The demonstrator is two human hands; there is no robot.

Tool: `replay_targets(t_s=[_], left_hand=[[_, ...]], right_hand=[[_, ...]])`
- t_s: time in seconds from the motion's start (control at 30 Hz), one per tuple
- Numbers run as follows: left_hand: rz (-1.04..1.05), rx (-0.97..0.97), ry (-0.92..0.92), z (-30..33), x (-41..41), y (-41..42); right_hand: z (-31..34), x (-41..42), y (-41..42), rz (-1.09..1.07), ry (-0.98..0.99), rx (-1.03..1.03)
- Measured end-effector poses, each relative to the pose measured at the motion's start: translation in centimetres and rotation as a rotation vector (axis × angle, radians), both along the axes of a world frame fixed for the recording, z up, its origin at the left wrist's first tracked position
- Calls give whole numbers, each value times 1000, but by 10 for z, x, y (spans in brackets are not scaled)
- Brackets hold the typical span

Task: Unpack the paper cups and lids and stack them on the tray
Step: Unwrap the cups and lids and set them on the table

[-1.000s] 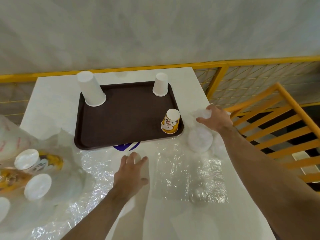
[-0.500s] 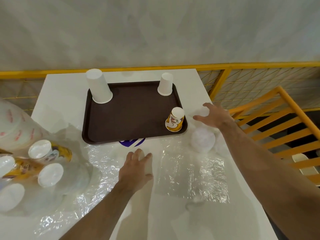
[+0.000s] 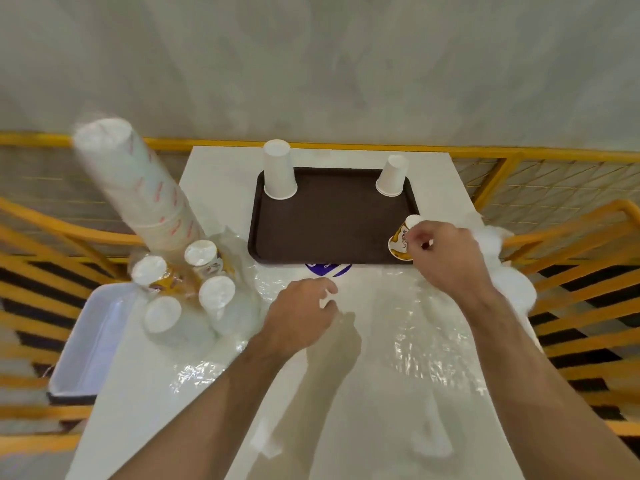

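A dark brown tray [image 3: 329, 223] lies at the far middle of the white table [image 3: 346, 427]. Three cups stand upside down on it: a tall white cup [image 3: 279, 174] back left, a small white cup [image 3: 393, 176] back right, a yellow printed cup [image 3: 400, 242] front right. My right hand [image 3: 446, 261] has curled fingers against the yellow cup's right side; whether it grips the cup is unclear. My left hand [image 3: 301, 315] curls its fingers on the clear plastic wrap [image 3: 408, 327] and pinches it. White lids [image 3: 514, 289] lie in wrap behind my right wrist.
Several wrapped cup stacks [image 3: 187, 285] lie on the table's left edge, with one long white stack [image 3: 138, 192] slanting up. A white bin [image 3: 93, 341] sits beside the table on the left. Yellow railings [image 3: 571, 237] run along both sides and the back.
My right hand left the lids and swung left to the yellow cup, fingers curling. My left hand's flat fingers curled on the wrap. The view shifted, showing more of the left side.
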State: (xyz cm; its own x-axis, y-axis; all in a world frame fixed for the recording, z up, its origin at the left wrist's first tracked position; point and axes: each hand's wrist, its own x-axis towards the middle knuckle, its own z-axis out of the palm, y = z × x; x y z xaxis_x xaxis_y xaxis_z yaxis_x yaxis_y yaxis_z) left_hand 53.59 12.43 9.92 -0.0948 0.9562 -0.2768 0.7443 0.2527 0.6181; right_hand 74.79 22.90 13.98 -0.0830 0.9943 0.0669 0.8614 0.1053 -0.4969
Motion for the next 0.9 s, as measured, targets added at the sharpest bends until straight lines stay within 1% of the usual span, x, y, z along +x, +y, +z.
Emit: replay_targets(t_s=[0.07, 0.13, 0.2, 0.33, 0.43, 0.5, 0.57, 0.63, 0.73, 0.83, 0.9], left_hand=[[55, 50, -44, 19, -15, -19], [105, 104, -83, 34, -36, -39], [159, 165, -161, 47, -62, -61], [238, 264, -260, 64, -129, -105], [325, 320, -274, 64, -192, -135], [401, 312, -254, 51, -239, -152], [474, 262, -214, 32, -284, -165], [508, 195, -151, 10, -325, -171], [523, 67, -93, -29, -380, -173], [476, -42, -63, -73, -425, -166], [435, -121, -49, -101, -449, -157]], right_hand=[[13, -34, -24, 84, 47, 48], [24, -72, -44, 182, 71, 32], [33, -111, -61, 280, 89, 43], [50, -197, -100, 413, 257, 115], [57, -269, -133, 519, 400, 140], [50, -321, -152, 597, 423, 113], [30, -372, -165, 643, 391, 54], [-2, -420, -169, 649, 310, -47], [-64, -474, -157, 550, 143, -150], [-117, -504, -135, 428, -22, -117], [-141, -517, -117, 388, -110, -95]])
